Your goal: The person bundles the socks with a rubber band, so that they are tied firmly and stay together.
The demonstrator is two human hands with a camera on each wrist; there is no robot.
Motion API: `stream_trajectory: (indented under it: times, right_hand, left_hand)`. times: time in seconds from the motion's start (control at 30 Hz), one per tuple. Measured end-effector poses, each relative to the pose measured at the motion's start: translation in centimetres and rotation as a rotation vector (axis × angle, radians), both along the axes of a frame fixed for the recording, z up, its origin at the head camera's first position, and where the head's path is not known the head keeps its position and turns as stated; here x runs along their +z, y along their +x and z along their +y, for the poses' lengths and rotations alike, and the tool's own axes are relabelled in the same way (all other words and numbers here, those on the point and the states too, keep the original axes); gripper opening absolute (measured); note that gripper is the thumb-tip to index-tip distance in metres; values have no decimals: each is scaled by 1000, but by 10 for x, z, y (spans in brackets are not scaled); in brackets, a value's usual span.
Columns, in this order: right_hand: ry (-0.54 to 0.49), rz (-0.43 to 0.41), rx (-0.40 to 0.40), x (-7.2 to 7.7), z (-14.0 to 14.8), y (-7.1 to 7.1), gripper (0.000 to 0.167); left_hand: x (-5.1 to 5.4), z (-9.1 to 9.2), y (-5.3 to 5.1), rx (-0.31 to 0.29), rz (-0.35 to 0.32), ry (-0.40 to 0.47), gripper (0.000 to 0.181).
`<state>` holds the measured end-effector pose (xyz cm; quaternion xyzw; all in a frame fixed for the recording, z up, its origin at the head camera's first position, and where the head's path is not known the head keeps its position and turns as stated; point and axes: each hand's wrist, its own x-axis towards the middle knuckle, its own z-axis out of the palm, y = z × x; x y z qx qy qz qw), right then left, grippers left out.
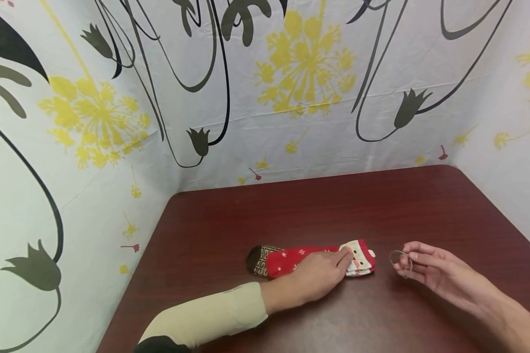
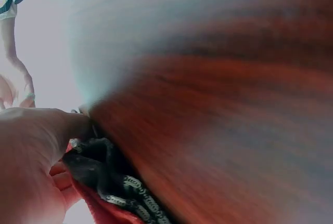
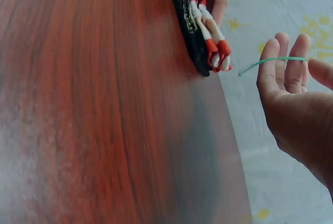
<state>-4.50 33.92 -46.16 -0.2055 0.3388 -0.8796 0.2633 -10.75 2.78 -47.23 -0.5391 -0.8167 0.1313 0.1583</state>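
Our two hands are apart. Our left hand (image 1: 320,274) grips the folded Christmas socks (image 1: 287,261), thumb on one side and fingers on the other. They lie a bit left of the middle of the tabletop (image 1: 291,211), dark end toward its left edge, Santa end toward its right edge. Our right hand (image 1: 450,274) pinches a thin green loop (image 3: 283,58) near the Santa end, not touching it. We think a soft, firm grip is best, so the layers stay lined up and the loop stays round. Bare wood lies toward the far edge, with room to move.
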Motion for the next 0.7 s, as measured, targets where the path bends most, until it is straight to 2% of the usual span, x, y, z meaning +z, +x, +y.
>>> stream_trajectory:
  times: [0.1, 0.2, 0.37, 0.53, 0.7]
  right_hand:
    - [-54, -12, 6, 1, -3, -1, 55]
    - [-34, 26, -27, 1, -5, -2, 53]
    - [86, 123, -103, -2, -10, -3, 49]
    - [214, 132, -137, -3, -12, -4, 43]
    - [314, 130, -129, -2, -19, -6, 50]
  left_hand:
    - [-1, 1, 0, -7, 16, 26, 49]
    - [-2, 0, -3, -10, 6, 56, 46]
    - [-3, -1, -8, -20, -27, 119, 43]
    - [-4, -1, -12, -11, -62, 169, 43]
    - [-5, -1, -17, 18, -170, 200, 48]
